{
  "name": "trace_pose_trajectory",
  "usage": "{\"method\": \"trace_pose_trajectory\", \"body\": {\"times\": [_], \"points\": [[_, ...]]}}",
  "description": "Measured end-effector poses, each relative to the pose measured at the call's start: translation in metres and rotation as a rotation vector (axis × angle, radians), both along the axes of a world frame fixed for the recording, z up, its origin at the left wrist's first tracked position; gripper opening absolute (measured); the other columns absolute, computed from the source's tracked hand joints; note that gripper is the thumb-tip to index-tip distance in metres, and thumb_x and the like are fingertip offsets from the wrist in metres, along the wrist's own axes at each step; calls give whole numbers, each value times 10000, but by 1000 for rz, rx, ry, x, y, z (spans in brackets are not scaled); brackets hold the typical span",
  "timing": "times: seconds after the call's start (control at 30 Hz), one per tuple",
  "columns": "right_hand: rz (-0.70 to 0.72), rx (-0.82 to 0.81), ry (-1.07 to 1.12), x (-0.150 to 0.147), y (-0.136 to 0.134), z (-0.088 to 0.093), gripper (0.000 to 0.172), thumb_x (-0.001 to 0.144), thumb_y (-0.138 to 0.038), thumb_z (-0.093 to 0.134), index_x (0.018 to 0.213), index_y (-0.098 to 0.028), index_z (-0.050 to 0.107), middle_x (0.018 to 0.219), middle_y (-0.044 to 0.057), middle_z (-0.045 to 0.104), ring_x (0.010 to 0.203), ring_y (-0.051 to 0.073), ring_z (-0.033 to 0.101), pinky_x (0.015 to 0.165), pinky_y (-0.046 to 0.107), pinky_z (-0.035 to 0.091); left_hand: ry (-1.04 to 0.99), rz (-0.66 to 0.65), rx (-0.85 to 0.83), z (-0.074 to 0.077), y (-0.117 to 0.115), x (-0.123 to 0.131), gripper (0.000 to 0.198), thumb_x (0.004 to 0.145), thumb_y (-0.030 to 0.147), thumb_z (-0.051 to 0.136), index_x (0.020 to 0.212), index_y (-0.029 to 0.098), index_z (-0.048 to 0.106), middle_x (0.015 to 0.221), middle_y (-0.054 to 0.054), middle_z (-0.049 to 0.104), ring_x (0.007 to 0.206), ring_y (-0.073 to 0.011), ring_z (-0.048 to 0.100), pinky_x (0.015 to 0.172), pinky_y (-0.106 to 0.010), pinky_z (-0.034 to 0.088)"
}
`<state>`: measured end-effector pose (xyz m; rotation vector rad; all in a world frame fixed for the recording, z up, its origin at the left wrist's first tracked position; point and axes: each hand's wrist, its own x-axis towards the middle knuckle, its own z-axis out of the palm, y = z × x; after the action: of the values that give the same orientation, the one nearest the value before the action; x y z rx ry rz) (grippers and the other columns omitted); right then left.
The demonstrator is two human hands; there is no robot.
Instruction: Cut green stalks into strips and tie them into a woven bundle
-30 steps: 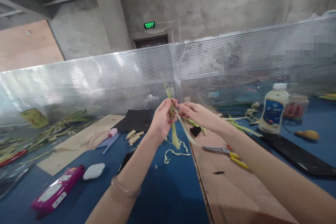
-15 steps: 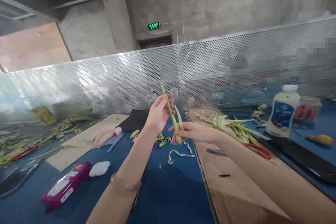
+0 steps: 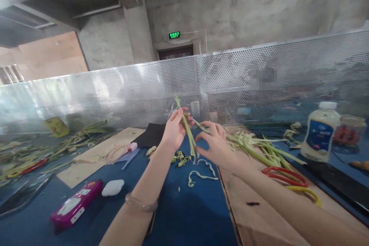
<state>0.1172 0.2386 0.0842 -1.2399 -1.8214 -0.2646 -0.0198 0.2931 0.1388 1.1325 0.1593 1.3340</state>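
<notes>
Upright in my left hand point(image 3: 175, 128) is a pale green plant stalk point(image 3: 188, 132), pinched near its upper part between thumb and fingers. A thin strip of peel point(image 3: 198, 124) slants from the stalk to my right hand point(image 3: 211, 140), whose curled fingers hold it; the exact grip is partly hidden. My right thumb is close to the stalk's lower end. Below the hands, curly peelings point(image 3: 201, 177) and small green scraps point(image 3: 181, 158) lie on the blue tabletop point(image 3: 184, 215).
Cardboard point(image 3: 240, 188) on the right bears a heap of stalks point(image 3: 256, 144) and red-and-yellow scissor handles point(image 3: 285, 175). Beyond are a white-capped bottle point(image 3: 319, 134) and black phone point(image 3: 340, 184). A purple device point(image 3: 76, 205) and white earbud case point(image 3: 113, 187) lie left. A perforated metal partition point(image 3: 138, 88) stands behind.
My right hand has moved up and right from the stalk's lower end, drawing one strip outward. My left hand still holds the stalk. The view has shifted slightly.
</notes>
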Motion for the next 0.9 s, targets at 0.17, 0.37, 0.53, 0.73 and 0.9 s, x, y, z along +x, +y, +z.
{"method": "trace_pose_trajectory", "body": {"times": [0.17, 0.37, 0.53, 0.73, 0.9], "points": [[34, -83, -29, 8, 13, -7, 133, 768, -293, 578, 690, -228, 663, 1224, 72, 494, 1182, 339, 298, 934, 558, 274, -8, -15, -42, 1, 3, -4, 116, 838, 237, 554, 877, 150, 619, 777, -21, 614, 705, -114, 615, 771, -319, 512], [101, -143, -14, 27, 0, 28, 278, 869, -356, 454, 795, -235, 692, 1119, 51, 584, 1099, 249, 418, 959, 455, 308, 35, -7, -70, -4, 18, -14, 145, 836, 248, 561, 930, 154, 620, 840, -47, 653, 749, -149, 643, 697, -303, 529], [135, -196, -3, 38, -19, 54, 311, 900, -373, 387, 868, -235, 664, 960, 35, 639, 956, 209, 520, 865, 387, 388, 72, -30, -72, -9, 24, -15, 157, 835, 252, 567, 934, 150, 633, 831, -48, 663, 606, -97, 615, 538, -203, 493], [142, -270, -32, 41, -36, 66, 267, 887, -402, 415, 840, -249, 627, 868, 4, 653, 771, 170, 580, 696, 314, 431, 108, -101, -25, -8, 16, -13, 157, 863, 246, 521, 923, 154, 633, 877, -58, 652, 684, -118, 640, 634, -235, 515], [114, -367, -124, 42, -51, 79, 302, 881, -433, 403, 800, -247, 627, 769, 9, 650, 655, 160, 562, 602, 299, 408, 121, -145, 43, -8, 12, -13, 165, 849, 256, 542, 926, 151, 644, 883, -51, 634, 616, -87, 593, 599, -219, 503]]}}
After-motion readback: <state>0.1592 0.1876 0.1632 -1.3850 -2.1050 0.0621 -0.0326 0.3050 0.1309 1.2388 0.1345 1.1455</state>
